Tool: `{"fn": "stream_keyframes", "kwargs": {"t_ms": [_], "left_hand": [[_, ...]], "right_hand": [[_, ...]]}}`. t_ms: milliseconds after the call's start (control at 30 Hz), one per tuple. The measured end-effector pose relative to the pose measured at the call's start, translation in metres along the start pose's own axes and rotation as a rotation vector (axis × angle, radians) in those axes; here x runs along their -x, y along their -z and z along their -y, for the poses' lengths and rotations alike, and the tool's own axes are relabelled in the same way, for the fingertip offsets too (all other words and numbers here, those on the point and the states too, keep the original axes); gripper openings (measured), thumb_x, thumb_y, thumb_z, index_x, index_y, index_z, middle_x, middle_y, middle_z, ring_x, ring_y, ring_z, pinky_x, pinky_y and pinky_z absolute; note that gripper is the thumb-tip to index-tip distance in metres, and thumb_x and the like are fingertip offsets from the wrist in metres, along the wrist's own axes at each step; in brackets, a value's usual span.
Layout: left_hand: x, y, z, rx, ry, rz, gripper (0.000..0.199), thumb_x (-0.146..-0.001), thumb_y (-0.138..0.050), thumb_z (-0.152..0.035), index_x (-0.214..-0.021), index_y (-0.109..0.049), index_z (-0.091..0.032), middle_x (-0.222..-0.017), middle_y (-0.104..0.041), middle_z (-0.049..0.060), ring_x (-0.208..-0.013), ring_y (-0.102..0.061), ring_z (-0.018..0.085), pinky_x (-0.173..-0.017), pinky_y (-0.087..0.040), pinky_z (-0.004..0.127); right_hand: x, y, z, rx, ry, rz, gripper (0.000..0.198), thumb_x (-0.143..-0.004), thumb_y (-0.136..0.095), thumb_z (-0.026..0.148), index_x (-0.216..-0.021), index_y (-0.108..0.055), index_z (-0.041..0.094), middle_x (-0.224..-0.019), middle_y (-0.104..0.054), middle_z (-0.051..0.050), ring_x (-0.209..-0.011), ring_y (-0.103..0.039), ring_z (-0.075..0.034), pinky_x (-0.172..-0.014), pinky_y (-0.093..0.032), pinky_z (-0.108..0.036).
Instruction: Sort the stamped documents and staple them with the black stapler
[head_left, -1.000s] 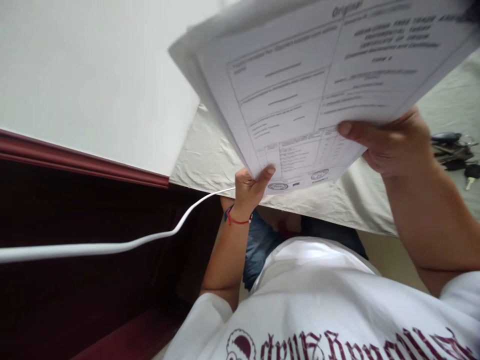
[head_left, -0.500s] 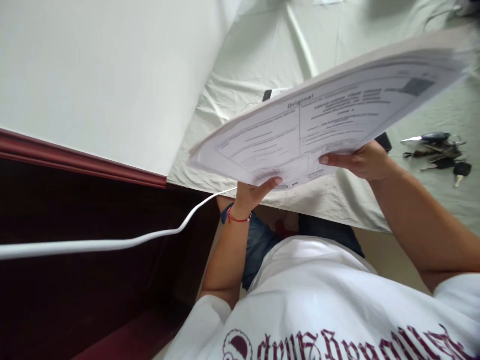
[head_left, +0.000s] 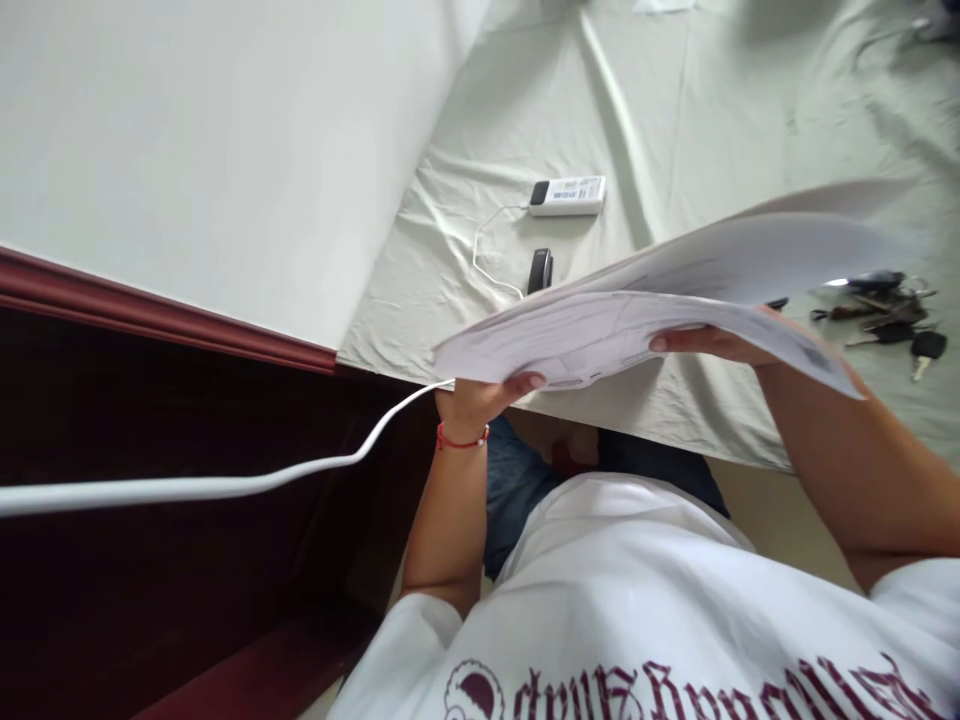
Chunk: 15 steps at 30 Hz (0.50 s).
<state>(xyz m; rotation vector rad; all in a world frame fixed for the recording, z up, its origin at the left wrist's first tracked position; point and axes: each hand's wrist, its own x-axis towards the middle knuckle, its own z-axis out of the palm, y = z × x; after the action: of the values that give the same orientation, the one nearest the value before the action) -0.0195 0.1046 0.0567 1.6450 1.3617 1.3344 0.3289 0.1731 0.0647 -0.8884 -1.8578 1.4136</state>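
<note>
Printed paper sheets (head_left: 570, 335) are held up in a stack over the near edge of the cloth-covered table. My left hand (head_left: 484, 400), with a red string bracelet at the wrist, grips their near left edge, thumb on top. At the near right part, my right hand (head_left: 709, 343) pinches the sheets, its thumb lying on the print and its other fingers mostly hidden. The right side of the sheets has fanned apart, and one sheet droops over my right wrist. Behind the papers lies a small black object (head_left: 540, 270), perhaps a stapler, partly covered.
A white box-like device (head_left: 568, 196) with a thin cable lies on the pale green tablecloth (head_left: 525, 110). Several keys (head_left: 889, 310) lie at the right. A white cable (head_left: 300, 480) crosses the dark space at left, below the white wall (head_left: 187, 150).
The sheets have come down and tilted flatter, and their right side has spread apart and bent down. The white device and black object behind them now show.
</note>
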Motion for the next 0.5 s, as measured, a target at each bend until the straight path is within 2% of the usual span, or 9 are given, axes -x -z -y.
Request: {"fn": "stream_keyframes", "kwargs": {"t_ms": [100, 200, 400, 500], "left_hand": [[-0.002, -0.009, -0.009, 0.044, 0.025, 0.084, 0.079, -0.063, -0.098, -0.067, -0.125, -0.077, -0.023, -0.127, -0.079, 0.014, -0.135, -0.070, 0.036, -0.124, -0.051, 0.056], [0.000, -0.021, -0.023, 0.046, 0.073, 0.138, 0.075, -0.065, -0.098, -0.066, -0.123, -0.079, -0.024, -0.122, -0.081, 0.013, -0.138, -0.068, 0.037, -0.126, -0.050, 0.055], [0.008, -0.028, -0.036, 0.069, 0.074, 0.018, 0.068, -0.080, -0.086, -0.071, -0.126, -0.078, -0.022, -0.130, -0.079, 0.014, -0.154, -0.055, 0.040, -0.131, -0.045, 0.056], [0.018, -0.033, -0.035, 0.169, 0.124, 0.002, 0.064, -0.082, -0.087, -0.067, -0.128, -0.077, -0.024, -0.131, -0.079, 0.012, -0.153, -0.057, 0.038, -0.130, -0.048, 0.054]], "right_hand": [[-0.001, -0.001, -0.002, 0.009, 0.032, 0.016, 0.046, -0.080, -0.093, 0.042, -0.121, -0.079, 0.027, -0.130, -0.080, -0.010, -0.132, -0.066, -0.035, -0.122, -0.050, -0.054], [-0.001, -0.007, 0.000, 0.012, -0.006, -0.019, 0.047, -0.078, -0.093, 0.045, -0.120, -0.079, 0.028, -0.136, -0.078, -0.010, -0.135, -0.065, -0.037, -0.123, -0.050, -0.058], [0.008, -0.012, 0.013, -0.012, 0.024, -0.028, 0.043, -0.084, -0.088, 0.048, -0.124, -0.080, 0.032, -0.137, -0.078, -0.007, -0.132, -0.068, -0.036, -0.117, -0.056, -0.058], [0.020, -0.009, 0.018, -0.064, 0.037, -0.020, 0.039, -0.087, -0.086, 0.052, -0.120, -0.083, 0.031, -0.132, -0.080, -0.007, -0.126, -0.073, -0.034, -0.113, -0.060, -0.052]]}}
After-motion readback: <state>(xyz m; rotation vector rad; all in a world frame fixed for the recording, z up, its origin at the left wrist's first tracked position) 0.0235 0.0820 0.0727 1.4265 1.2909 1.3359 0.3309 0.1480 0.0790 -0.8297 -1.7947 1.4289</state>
